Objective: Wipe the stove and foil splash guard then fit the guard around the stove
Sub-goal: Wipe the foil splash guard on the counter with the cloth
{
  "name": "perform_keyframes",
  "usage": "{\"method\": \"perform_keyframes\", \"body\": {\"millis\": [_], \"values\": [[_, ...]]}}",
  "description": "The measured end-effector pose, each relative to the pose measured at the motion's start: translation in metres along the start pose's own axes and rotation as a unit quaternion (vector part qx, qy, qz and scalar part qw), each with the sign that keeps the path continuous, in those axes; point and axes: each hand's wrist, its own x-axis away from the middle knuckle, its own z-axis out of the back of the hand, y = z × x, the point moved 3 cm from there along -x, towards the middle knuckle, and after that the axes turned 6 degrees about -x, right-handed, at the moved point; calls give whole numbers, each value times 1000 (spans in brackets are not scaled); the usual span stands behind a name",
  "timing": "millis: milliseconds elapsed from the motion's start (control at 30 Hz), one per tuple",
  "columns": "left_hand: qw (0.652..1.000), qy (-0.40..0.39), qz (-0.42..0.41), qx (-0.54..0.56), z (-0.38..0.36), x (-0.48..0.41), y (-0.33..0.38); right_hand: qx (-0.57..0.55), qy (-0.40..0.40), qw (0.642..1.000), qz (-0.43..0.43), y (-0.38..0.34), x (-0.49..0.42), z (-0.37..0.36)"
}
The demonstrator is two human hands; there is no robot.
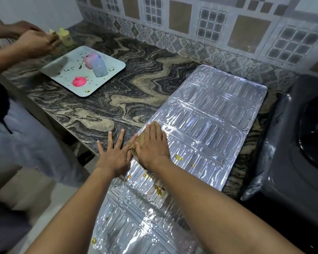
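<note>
Foil splash guard lies flat along the tabletop, its near end jutting past the edge, with yellow oily spots near the middle. It looks thin, light and easily creased, probably slippery where greasy, so it is best lifted by two edges at once. The right hand is spread flat, pressing a brown cloth onto it; the left hand rests open, fingers splayed, steadying the guard's left edge. The stove sits just to its right.
</note>
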Motion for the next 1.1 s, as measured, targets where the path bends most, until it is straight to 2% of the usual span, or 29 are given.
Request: {"method": "perform_keyframes", "body": {"millis": [333, 800, 1100], "values": [[999, -12, 26, 17, 4, 2, 7, -24, -11, 1000, 2, 17, 13, 3], [998, -12, 53, -11, 1, 2, 11, -2, -11, 1000, -7, 70, 70, 14], [997, -30, 63, -18, 3, 2, 14, 12, -30, 998, -54, 103, 107, 18]]}}
